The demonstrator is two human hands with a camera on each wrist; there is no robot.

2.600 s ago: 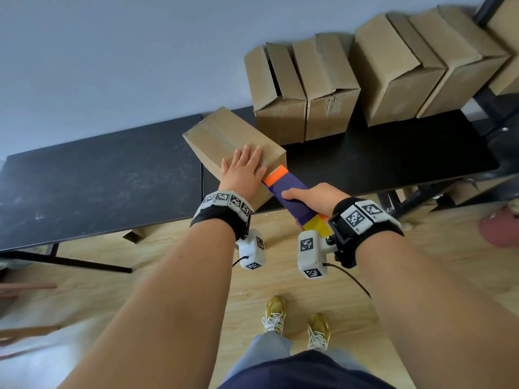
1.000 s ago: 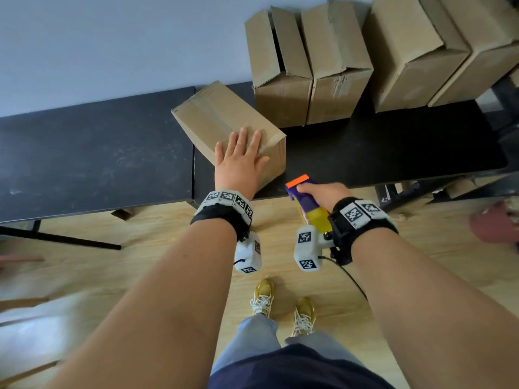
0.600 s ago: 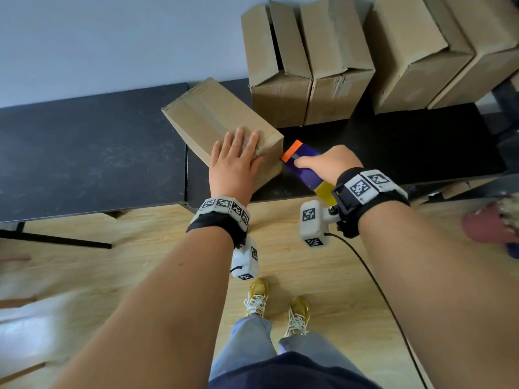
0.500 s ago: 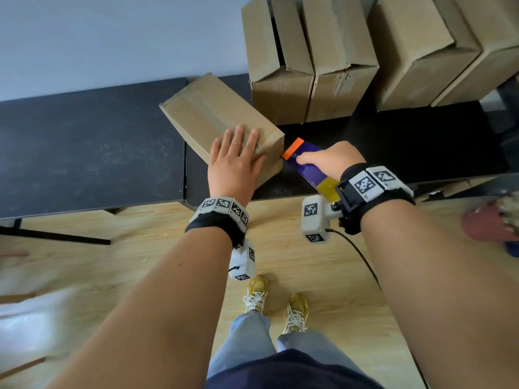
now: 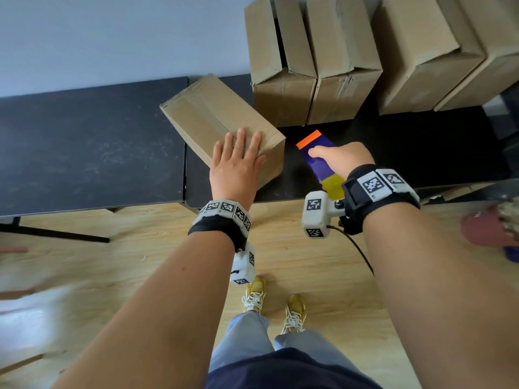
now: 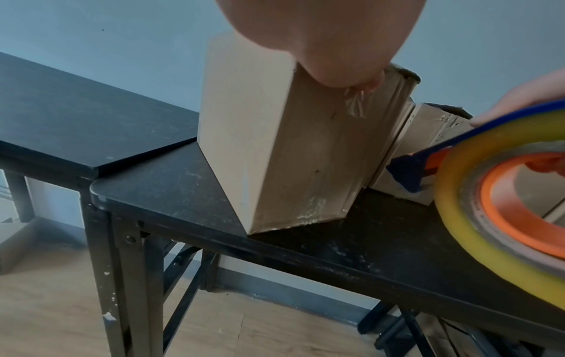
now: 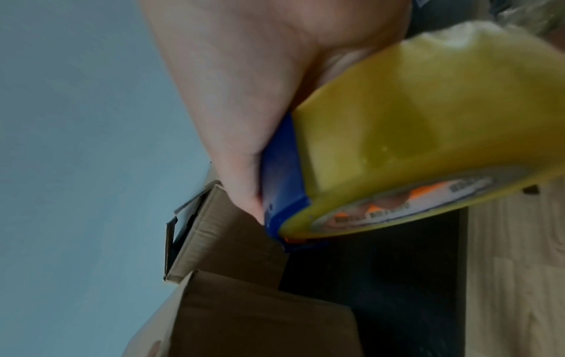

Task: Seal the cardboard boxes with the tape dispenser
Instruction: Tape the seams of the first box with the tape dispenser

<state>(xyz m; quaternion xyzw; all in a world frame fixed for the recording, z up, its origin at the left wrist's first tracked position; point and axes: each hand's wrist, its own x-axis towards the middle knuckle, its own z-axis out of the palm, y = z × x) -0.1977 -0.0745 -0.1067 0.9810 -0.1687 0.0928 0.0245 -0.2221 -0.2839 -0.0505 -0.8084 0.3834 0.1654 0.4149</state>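
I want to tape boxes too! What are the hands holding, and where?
The right hand grips the tape dispenser around its blue body. The left hand holds nothing; it presses flat on the box.

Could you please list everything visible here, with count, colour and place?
Taped box: one, brown, lying angled across the seam between the tables.
Stacked boxes: at least four, brown, at the back against the wall.
Tape dispenser: one, blue and orange with a yellowish roll, right of the taped box.
Tables: two, black, side by side.
Floor: light wood.
Shoes: two, gold.
Left hand: flat on the taped box.
Right hand: grips the tape dispenser.
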